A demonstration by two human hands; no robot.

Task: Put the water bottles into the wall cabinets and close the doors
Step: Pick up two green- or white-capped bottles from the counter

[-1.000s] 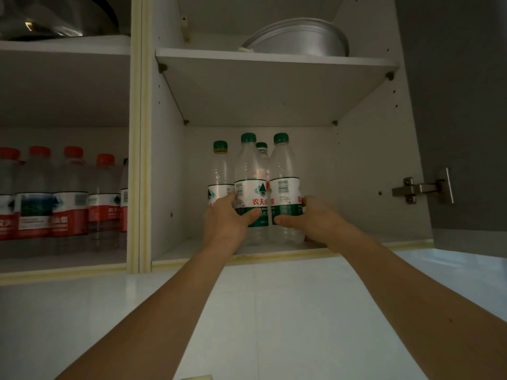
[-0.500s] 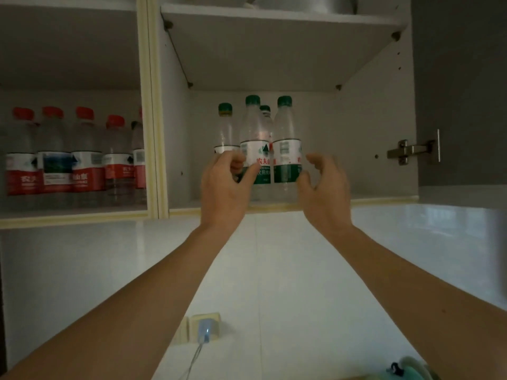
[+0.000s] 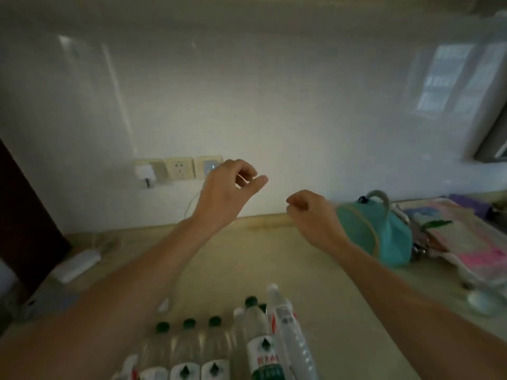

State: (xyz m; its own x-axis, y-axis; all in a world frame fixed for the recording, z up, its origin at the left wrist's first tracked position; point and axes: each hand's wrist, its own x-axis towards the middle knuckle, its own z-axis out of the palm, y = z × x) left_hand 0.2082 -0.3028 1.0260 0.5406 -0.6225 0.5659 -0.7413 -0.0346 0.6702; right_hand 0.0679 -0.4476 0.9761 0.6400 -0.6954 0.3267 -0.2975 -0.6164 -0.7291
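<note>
Several clear water bottles with dark green caps [image 3: 214, 349] stand on the beige counter [image 3: 343, 311] at the bottom of the view, one taller bottle [image 3: 263, 344] among them and a white-capped one [image 3: 288, 325] leaning beside it. My left hand [image 3: 227, 193] hangs in the air above the counter, fingers loosely curled, holding nothing. My right hand [image 3: 312, 215] is level with it to the right, fingers curled loosely, also holding nothing. The wall cabinets are out of view.
A teal bag [image 3: 375, 231] and a pink patterned cloth [image 3: 466, 242] lie at the right of the counter. Wall sockets [image 3: 178, 168] with a white charger [image 3: 145, 174] sit on the tiled wall. A white block [image 3: 76, 264] lies at the left.
Both hands let go of the bottles in the cabinet and dropped away. My view has swung down from the open cabinet to the counter and the bottles standing there.
</note>
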